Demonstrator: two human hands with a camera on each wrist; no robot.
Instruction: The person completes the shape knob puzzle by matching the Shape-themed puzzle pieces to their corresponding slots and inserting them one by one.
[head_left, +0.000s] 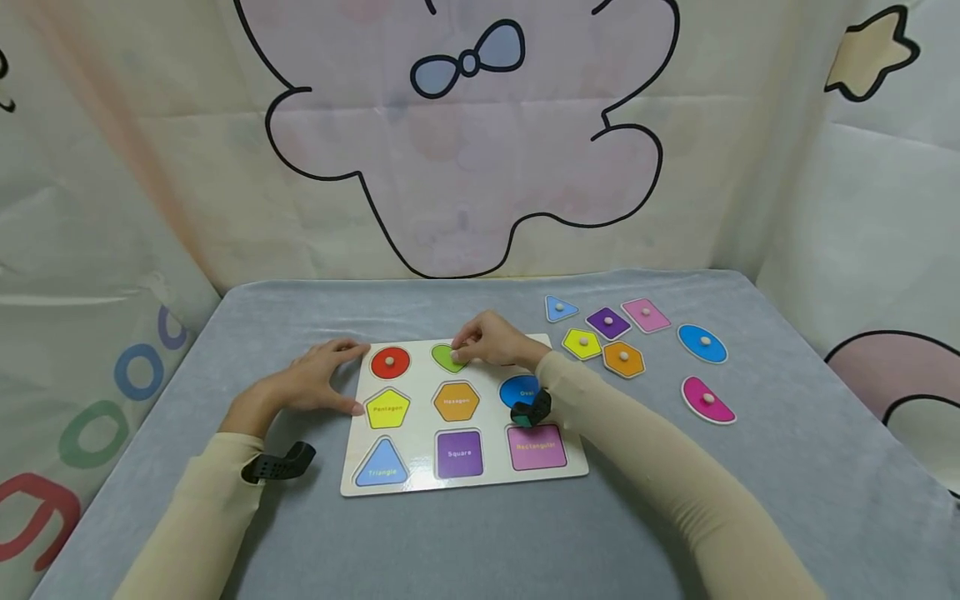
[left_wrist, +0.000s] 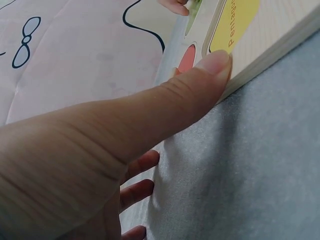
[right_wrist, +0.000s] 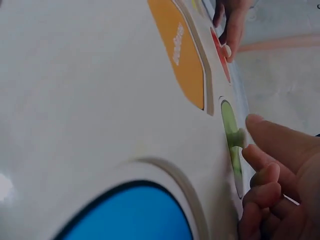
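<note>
A white puzzle board (head_left: pixel 420 477) with coloured, labelled shapes lies on the cloth. My left hand (head_left: pixel 318 377) rests at its left side, thumb (left_wrist: pixel 215 62) on the edge beside the yellow pentagon, a finger at the corner near the red circle piece (head_left: pixel 391 362); its other fingers are spread over the cloth. My right hand (head_left: pixel 491 340) reaches to the top middle, thumb and index finger pinching at the knob of a green heart puzzle piece (head_left: pixel 444 358). The heart lies in its slot, partly hidden by the fingers. The right cuff and wrist strap overlap the blue oval slot (head_left: pixel 517 390).
Right of the board lie loose knobbed pieces: a blue triangle (head_left: pixel 558 309), purple square (head_left: pixel 608 323), pink rectangle (head_left: pixel 647 315), yellow pentagon (head_left: pixel 582 344), orange hexagon (head_left: pixel 624 359), blue oval (head_left: pixel 702 343) and magenta half-circle (head_left: pixel 708 401). A printed cloth wall stands behind the table.
</note>
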